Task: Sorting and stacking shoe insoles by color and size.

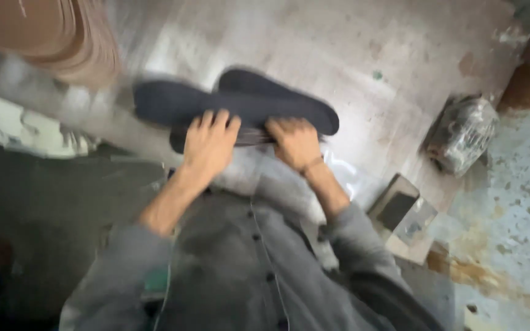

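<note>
Two dark, flat sole-shaped pieces [240,104] lie overlapped on a worn pale work surface [351,55]. My left hand [208,144] rests palm down on their near edge, fingers spread over the dark material. Beside it, my right hand [295,142] is curled over the same stack, with a thin band at the wrist. Both grey sleeves are pushed up the forearms. The picture is blurred, so the exact grip is hard to read. A crinkled clear plastic sheet [345,175] lies under and behind my right wrist.
A stack of tan flat pieces [62,37] sits at the top left. A lumpy bundle wrapped in clear plastic [461,132] lies at the right. A small dark block [397,208] rests near the surface's edge. Rusty, flaking blue metal [510,202] lies beyond.
</note>
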